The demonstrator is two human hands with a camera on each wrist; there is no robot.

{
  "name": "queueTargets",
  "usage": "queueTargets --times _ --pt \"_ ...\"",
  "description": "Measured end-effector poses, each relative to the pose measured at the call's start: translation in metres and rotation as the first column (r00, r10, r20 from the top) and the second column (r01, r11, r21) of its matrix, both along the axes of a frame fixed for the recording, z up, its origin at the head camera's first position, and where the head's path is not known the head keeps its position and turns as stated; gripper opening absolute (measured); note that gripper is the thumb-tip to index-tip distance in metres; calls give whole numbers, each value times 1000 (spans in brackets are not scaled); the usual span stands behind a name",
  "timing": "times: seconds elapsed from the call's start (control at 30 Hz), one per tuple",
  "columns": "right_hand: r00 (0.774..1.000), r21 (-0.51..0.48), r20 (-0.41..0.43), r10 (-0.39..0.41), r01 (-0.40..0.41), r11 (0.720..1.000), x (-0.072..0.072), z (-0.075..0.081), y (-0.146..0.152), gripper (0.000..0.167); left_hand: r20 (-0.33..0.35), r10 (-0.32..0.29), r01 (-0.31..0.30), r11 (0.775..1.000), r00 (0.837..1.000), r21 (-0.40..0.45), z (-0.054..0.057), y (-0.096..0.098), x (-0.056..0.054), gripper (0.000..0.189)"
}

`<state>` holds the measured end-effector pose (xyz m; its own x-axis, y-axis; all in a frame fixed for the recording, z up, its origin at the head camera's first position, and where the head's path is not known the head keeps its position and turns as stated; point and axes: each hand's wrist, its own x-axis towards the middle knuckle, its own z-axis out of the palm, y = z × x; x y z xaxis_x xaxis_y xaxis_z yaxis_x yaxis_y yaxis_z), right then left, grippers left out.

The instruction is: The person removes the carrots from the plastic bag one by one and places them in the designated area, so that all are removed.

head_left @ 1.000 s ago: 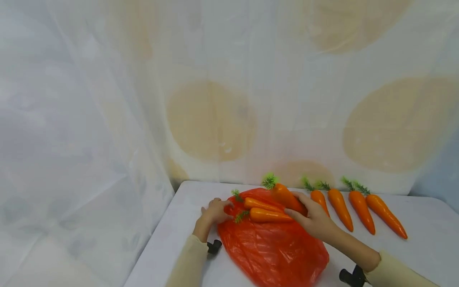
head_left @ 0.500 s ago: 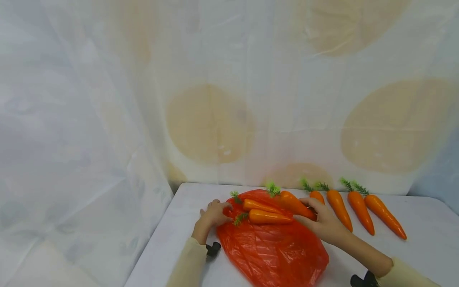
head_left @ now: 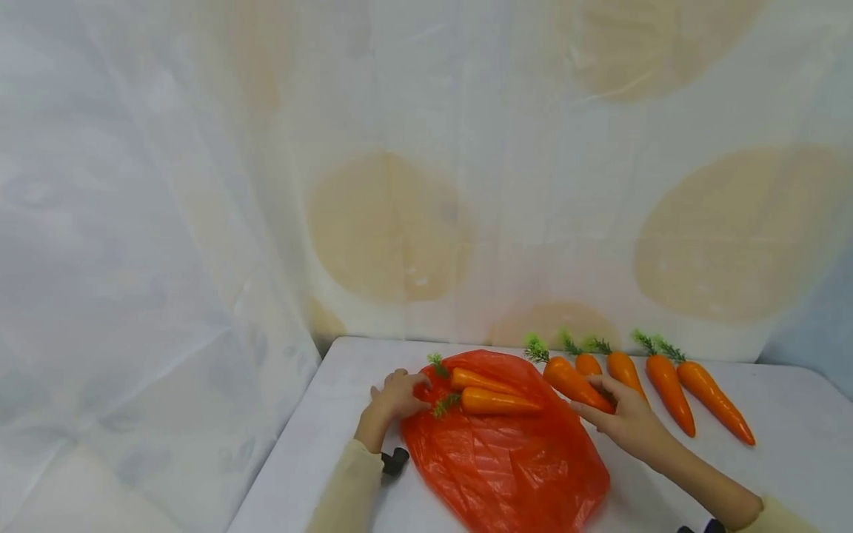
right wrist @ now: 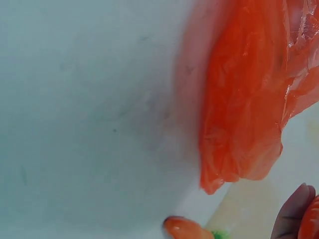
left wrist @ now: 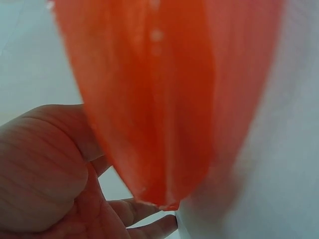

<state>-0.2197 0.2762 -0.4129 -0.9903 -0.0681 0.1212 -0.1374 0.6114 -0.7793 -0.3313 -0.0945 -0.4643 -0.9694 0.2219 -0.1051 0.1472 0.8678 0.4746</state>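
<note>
A red plastic bag (head_left: 503,466) lies on the table, with two carrots (head_left: 503,402) at its far side, their green tops toward the left. My left hand (head_left: 397,396) grips the bag's left edge with bent fingers. In the left wrist view the bag (left wrist: 149,99) covers part of that hand (left wrist: 45,169). Right of the bag, my right hand (head_left: 629,422) holds another carrot (head_left: 569,381) between thumb and fingers, its leafy top pointing away to the left. In the right wrist view only a piece of the hand (right wrist: 289,216) and the held carrot (right wrist: 310,224) show.
Several carrots (head_left: 669,392) lie in a row at the back right of the white table (head_left: 786,414), tops toward the spotted curtain (head_left: 560,185). The held carrot overlaps the row's left end in the head view. A pale sheet (head_left: 133,259) hangs on the left.
My right hand has carried its carrot from over the bag rightward to the left end of the row. The left hand has stayed at the bag's edge.
</note>
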Motion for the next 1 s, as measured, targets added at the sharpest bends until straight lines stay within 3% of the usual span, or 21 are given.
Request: queueTargets --times 0.27,0.67,1.0 --pt "989 -4 128 -72 73 997 3 -1 12 69 9 -7 7 1000 1000 -14 2 1 0 23" --pt "981 44 139 -136 131 990 8 -7 30 66 17 1 -1 1000 1000 4 5 0 0 22" --pt "955 121 190 -227 206 971 13 -12 45 81 30 8 -7 1000 1000 -8 6 1 2 24"
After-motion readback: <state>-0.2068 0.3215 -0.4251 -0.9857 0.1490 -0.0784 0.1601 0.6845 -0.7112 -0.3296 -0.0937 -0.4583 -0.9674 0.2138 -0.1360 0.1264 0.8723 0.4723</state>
